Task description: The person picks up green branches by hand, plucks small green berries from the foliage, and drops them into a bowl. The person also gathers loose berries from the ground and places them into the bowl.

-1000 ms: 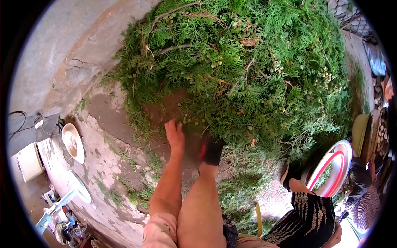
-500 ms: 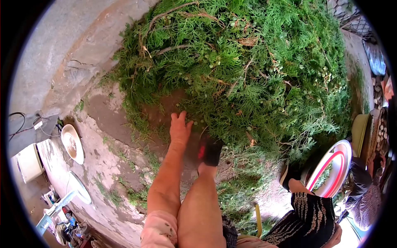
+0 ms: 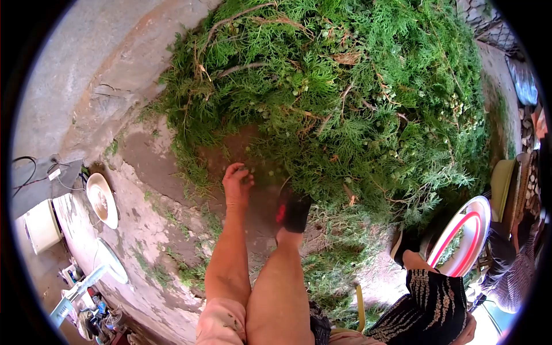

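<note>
My left hand (image 3: 236, 183) is over bare ground at the lower left edge of a big heap of green cypress-like branches (image 3: 356, 98). Its fingers are curled in toward the thumb, and whatever may be between them is too small to make out. Beside it, to the right, is my dark shoe (image 3: 296, 210) with a red mark. At the lower right, part of my right hand (image 3: 468, 329) shows beside my black patterned trouser leg (image 3: 431, 305); its fingers are mostly hidden. Small round green cones sit among the sprigs.
A white basin with a red ring (image 3: 485, 241) leans at the right, near my other foot. Left lie a shallow bowl (image 3: 112, 215) and a pale round lid-like thing (image 3: 110, 260). A concrete wall (image 3: 115, 63) borders the heap, and loose sprigs litter the ground.
My left hand has drawn back slightly down and to the left, away from the heap. Its fingers, stretched out before, are now curled. The heap and my legs look the same.
</note>
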`<state>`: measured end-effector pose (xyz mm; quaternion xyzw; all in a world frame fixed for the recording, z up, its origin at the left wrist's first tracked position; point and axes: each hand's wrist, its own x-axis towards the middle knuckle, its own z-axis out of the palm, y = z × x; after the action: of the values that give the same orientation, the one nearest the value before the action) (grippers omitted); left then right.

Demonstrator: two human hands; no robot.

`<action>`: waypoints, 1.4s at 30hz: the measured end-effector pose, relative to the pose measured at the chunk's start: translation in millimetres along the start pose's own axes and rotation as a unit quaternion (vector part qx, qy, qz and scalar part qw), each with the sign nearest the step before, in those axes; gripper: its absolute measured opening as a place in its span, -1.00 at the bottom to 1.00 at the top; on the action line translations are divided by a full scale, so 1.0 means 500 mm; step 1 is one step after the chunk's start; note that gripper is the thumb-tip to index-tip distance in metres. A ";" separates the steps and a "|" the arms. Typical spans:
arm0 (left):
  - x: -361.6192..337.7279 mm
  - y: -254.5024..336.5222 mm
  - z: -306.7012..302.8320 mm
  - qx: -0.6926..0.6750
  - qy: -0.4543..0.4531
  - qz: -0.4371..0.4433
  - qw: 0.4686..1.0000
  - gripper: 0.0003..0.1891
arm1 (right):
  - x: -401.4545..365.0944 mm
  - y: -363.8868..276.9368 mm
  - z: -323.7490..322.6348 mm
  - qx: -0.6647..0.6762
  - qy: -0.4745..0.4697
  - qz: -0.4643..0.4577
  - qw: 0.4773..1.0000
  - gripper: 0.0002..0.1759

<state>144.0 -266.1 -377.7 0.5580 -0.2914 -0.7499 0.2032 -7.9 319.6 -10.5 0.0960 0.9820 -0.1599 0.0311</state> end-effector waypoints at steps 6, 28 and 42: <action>-0.021 0.028 0.001 -0.171 -0.034 -0.045 0.984 -0.80 | 0.003 -0.004 0.002 0.000 0.000 0.000 1.000 -0.62; 0.071 0.029 0.040 0.229 0.102 0.087 0.964 -0.86 | 0.005 -0.004 -0.002 0.003 0.005 0.000 1.000 -0.63; 0.082 0.025 0.034 0.319 0.015 0.187 0.929 -0.78 | 0.004 -0.002 -0.001 0.007 0.005 0.004 1.000 -0.64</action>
<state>115.3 -297.4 -395.2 0.5401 -0.6113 -0.5571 0.1556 -9.8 319.3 -9.9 0.1009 0.9807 -0.1657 0.0261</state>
